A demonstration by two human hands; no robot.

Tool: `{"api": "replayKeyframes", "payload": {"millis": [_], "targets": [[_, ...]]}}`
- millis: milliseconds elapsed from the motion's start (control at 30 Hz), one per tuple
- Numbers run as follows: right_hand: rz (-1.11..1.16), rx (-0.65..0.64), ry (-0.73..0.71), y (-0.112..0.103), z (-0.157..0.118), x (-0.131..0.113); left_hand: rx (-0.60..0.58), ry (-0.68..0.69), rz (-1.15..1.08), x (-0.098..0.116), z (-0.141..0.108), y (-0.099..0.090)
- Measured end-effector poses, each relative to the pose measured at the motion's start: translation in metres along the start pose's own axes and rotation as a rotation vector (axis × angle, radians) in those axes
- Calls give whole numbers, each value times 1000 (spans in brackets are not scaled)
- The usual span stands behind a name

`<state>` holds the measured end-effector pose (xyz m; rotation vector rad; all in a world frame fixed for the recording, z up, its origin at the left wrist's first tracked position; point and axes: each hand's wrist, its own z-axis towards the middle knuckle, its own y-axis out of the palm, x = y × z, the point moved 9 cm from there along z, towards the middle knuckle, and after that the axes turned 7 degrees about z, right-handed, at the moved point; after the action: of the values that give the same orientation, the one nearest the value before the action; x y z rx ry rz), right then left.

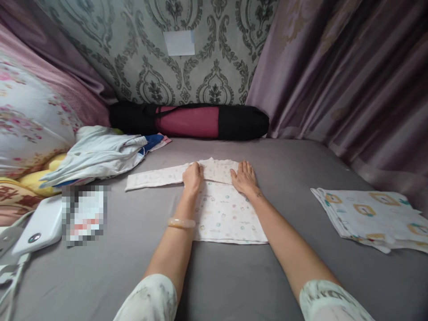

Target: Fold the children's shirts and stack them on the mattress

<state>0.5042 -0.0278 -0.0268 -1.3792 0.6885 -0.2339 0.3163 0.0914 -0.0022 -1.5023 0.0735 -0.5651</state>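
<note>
We are resting our left hand (193,178), curled, grip unclear, and right hand (245,178), flat, apart on the shirt (225,214); one sleeve (216,172) is lying inward, the other sleeve (154,177) outward.

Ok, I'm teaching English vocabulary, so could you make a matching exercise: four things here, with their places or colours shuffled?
1. bangle
2. long bag
3. power bank
4. printed shirt

A. white, cable at one end
B. touched by left hand and right hand
C. around the left arm
D. black and magenta

Pairs: 1-C, 2-D, 3-A, 4-B
</note>
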Motion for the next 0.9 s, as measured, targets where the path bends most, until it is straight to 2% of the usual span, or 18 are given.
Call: {"api": "replayKeyframes", "payload": {"millis": [233, 400, 567, 900], "targets": [[-10, 0, -10, -2, 0, -1, -4, 5, 86, 1, 0, 2], [-48, 1, -53, -10, -17, -7, 0, -1, 93, 1, 1, 1], [-37, -49, 22, -5, -28, 3, 13, -17, 92, 3, -2, -2], [-55, -48, 28, -4, -27, 6, 6, -2, 112, 3, -3, 1]]}}
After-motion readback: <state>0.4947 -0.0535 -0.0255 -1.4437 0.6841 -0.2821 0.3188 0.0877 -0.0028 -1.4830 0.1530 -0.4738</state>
